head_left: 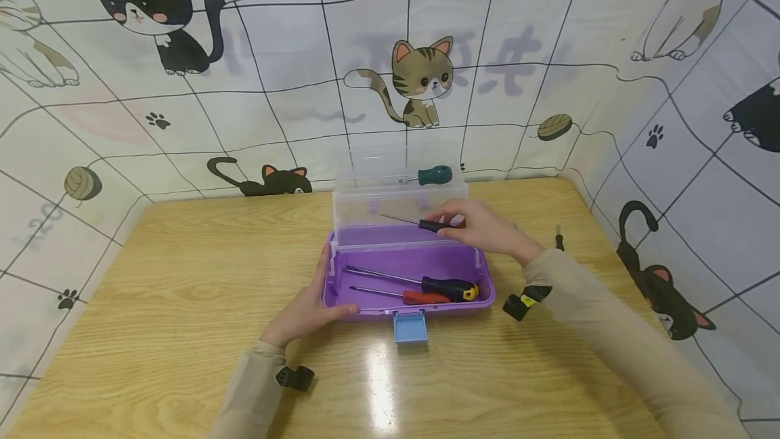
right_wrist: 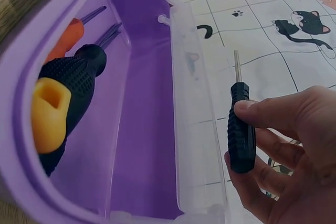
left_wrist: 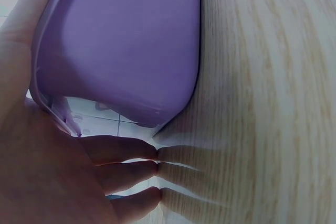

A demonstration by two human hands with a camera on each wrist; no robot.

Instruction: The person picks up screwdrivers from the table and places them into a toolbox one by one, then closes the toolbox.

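My right hand (head_left: 478, 225) pinches a small screwdriver (right_wrist: 242, 129) by its ridged black handle, thumb on one side and fingers on the other. In the head view its thin shaft points left, over the raised clear lid (head_left: 359, 212) of a purple toolbox (head_left: 484, 297). My left hand (head_left: 307, 307) rests against the box's left end, thumb along the front rim and fingers stretched down the side, as the left wrist view shows. Inside the box lie a black-and-yellow screwdriver (head_left: 449, 287) and a red-handled screwdriver (head_left: 423, 297), both with shafts to the left.
A teal-handled screwdriver (head_left: 435, 175) is at the upper part of the lid. Another small dark screwdriver (head_left: 559, 239) lies on the wooden table (head_left: 231, 263) beyond my right forearm. The blue latch (head_left: 410, 328) hangs at the box front. A cat-patterned curtain (head_left: 274, 53) encloses the back and sides.
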